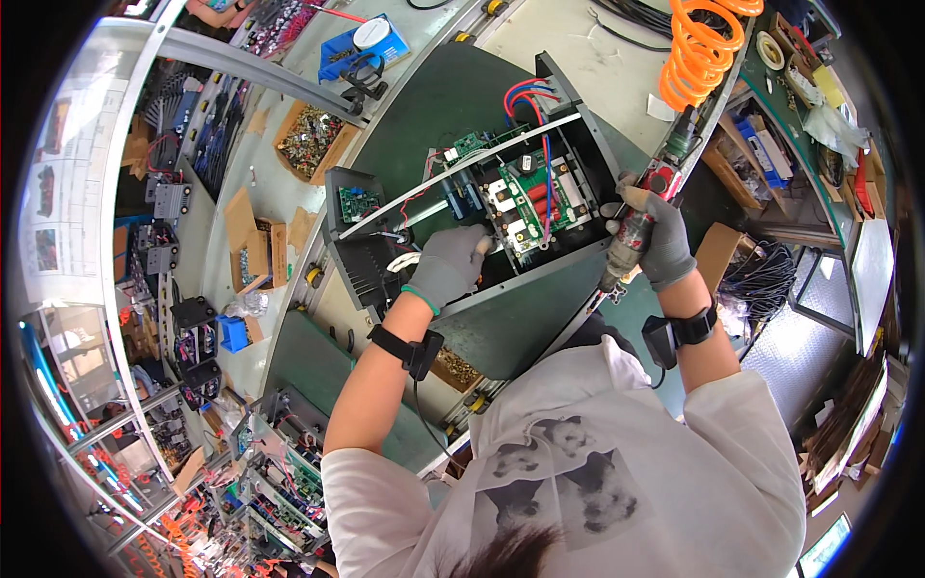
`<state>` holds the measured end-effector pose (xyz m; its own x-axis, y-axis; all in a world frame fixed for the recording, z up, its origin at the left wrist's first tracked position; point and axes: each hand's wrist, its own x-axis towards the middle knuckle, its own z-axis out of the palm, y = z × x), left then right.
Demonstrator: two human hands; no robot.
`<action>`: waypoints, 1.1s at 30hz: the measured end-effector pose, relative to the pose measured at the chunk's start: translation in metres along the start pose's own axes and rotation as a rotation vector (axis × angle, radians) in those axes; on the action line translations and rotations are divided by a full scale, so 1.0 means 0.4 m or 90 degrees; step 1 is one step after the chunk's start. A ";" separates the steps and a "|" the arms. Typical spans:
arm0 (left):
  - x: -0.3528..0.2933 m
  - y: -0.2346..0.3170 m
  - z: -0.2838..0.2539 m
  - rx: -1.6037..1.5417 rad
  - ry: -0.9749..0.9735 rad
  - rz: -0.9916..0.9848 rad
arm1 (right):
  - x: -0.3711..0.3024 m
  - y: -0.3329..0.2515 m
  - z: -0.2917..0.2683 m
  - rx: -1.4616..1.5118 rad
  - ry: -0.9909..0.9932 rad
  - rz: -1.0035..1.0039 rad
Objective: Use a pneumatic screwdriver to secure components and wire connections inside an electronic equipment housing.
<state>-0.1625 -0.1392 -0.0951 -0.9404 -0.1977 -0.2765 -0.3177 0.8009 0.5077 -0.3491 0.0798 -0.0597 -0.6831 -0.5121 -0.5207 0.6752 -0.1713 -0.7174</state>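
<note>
Head view: a person in a white shirt bends over a workbench (pixel 424 106); both forearms come up from the lower edge.
Shelves (pixel 183 318): at 9 o'clock, racks of dark units and a small blue bin, well away from the hands.
Screw box (pixel 313 140): at 11 o'clock, a cardboard tray of loose metal parts, near the case; I judge it sits there for easy reach.
Case (pixel 501 318): open dark metal housing just above centre, tilted on the bench, its open side turned up to the person.
Board (pixel 525 202): green circuit board with red and blue wires inside the case, at 12 o'clock.
Left hand (pixel 448 265): grey glove, black wrist strap. It rests inside the case beside the board, fingers curled on something white. What it grips I cannot tell; it seems to steady the part.
Right hand (pixel 660 241): grey glove, clenched around the driver, at 2 o'clock, just outside the case's right wall.
Driver (pixel 641 222): red and black power screwdriver held upright, tip down by the case edge, away from the board.
Hose (pixel 699 48): orange coil at 1 o'clock, running up from the driver, so it hangs clear of the work.
</note>
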 end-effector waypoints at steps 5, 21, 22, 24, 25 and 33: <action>0.003 0.007 -0.003 -0.046 0.005 -0.004 | 0.002 0.002 -0.003 -0.001 0.001 0.027; 0.026 0.043 0.047 0.009 0.039 -0.122 | 0.003 0.000 0.002 0.016 -0.010 -0.003; 0.029 0.047 0.044 0.016 0.022 -0.148 | 0.001 -0.002 0.002 0.015 -0.012 -0.005; 0.035 0.057 0.038 0.022 -0.010 -0.178 | -0.005 -0.007 0.003 0.009 -0.019 -0.013; 0.038 0.058 0.034 0.027 -0.047 -0.206 | -0.012 -0.017 0.013 0.021 -0.039 -0.018; 0.040 0.069 0.019 0.021 -0.097 -0.251 | -0.024 -0.029 0.167 0.058 -0.248 -0.297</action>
<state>-0.1855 -0.1162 -0.0917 -0.7178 -0.4093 -0.5632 -0.6435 0.6987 0.3125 -0.3317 0.0304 -0.0154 -0.7722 -0.6327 0.0579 0.3622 -0.5133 -0.7780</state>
